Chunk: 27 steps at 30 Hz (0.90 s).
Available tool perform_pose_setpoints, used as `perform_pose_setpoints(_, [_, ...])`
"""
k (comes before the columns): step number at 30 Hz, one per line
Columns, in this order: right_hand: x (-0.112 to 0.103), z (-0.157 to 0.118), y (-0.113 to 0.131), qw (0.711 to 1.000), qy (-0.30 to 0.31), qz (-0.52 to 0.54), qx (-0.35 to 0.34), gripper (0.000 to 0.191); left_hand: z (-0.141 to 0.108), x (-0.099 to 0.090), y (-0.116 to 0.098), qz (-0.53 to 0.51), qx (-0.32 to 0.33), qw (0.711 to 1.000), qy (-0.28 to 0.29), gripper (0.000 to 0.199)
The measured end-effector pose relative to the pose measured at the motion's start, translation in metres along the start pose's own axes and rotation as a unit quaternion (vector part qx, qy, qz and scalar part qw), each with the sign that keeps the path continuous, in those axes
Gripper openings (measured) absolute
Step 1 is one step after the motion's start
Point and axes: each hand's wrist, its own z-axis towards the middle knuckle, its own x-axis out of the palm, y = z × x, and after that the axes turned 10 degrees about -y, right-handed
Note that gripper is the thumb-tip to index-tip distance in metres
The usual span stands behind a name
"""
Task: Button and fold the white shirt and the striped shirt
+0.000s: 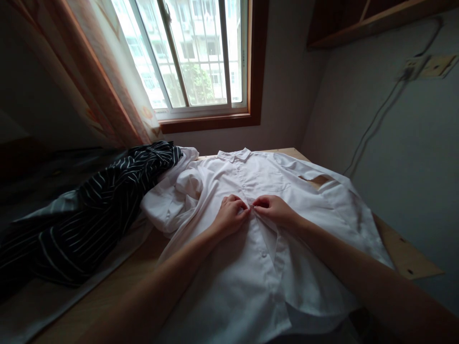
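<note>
Pinching the shirt point(215, 286) at its front, left hand point(231, 215) and right hand point(276, 209) nearly met above a tabletop point(409, 253) near a window point(206, 62).

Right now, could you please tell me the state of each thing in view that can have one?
White shirt, spread out, front parted below the hands.
Left hand, pinching the shirt's front.
Right hand, pinching the shirt's front opposite.
Striped garment, bunched up.
Curtain, drawn aside.
Window, open or shut unclear.
Cord, plugged into the wall socket.
</note>
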Motion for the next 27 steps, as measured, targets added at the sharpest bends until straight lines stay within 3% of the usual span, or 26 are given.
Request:
perform_pose_setpoints(7, [0.0027,0.0001,-0.0033,1.0,0.003,0.021,0.011,0.017,0.0055,-0.0032,0.0063,-0.076,-0.003,0.997,0.0,0.028])
perform_pose_setpoints(21, [0.0013,0.0011,-0.0032,0.999,0.011,0.051,0.007,0.019,0.0059,-0.006,0.0038,-0.083,-0.006,0.997,0.008,0.027])
perform_pose_setpoints(27, [-0.0048,0.0023,0.0013,0.999,0.042,0.031,-0.001,0.023,0.0059,-0.0048,0.0029,-0.077,0.003,0.997,0.012,0.024])
